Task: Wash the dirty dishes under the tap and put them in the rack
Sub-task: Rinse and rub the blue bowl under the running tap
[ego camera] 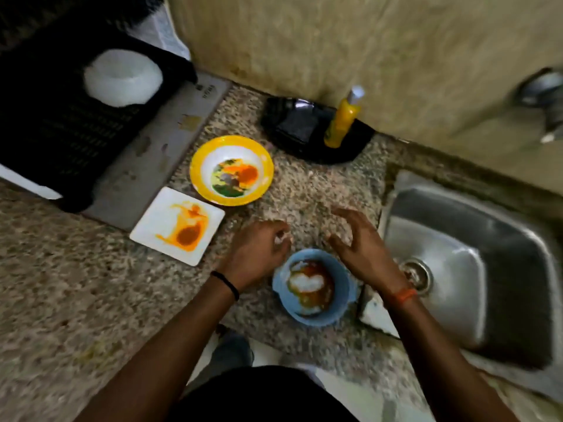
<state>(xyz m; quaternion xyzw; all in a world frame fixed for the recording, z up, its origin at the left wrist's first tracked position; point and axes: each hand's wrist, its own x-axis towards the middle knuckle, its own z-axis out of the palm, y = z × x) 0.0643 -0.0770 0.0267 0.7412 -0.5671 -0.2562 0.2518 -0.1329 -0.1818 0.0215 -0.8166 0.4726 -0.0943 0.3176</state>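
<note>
Dishes: three dirty ones on the speckled counter [61,284]. Sink [502,269] at 3 o'clock, steel, cut off by the right edge. Rack [54,123] at 10 o'clock, black, cut off at the left edge, holds one white bowl [123,77], blurred. Tap [545,99] at 2 o'clock, partly out of frame and smeared by motion. Black tray [292,129] at 12 o'clock against the wall, with a yellow bottle [342,121] standing on it. Yellow-rimmed bowl [232,170] at 11 o'clock, orange and green residue inside. Square white plate [177,225] at 9 o'clock, orange smear, its far corner just beside the yellow-rimmed bowl. Blue bowl [315,287] near centre, between the wrists, holding white and reddish leftovers. Left hand [259,251] above the blue bowl's left rim, fingers curled; a whitish bit at the fingertips, too blurred to tell whether it is pinched. Right hand [359,242] hovers over the right rim, fingers spread and released, touching nothing.
</note>
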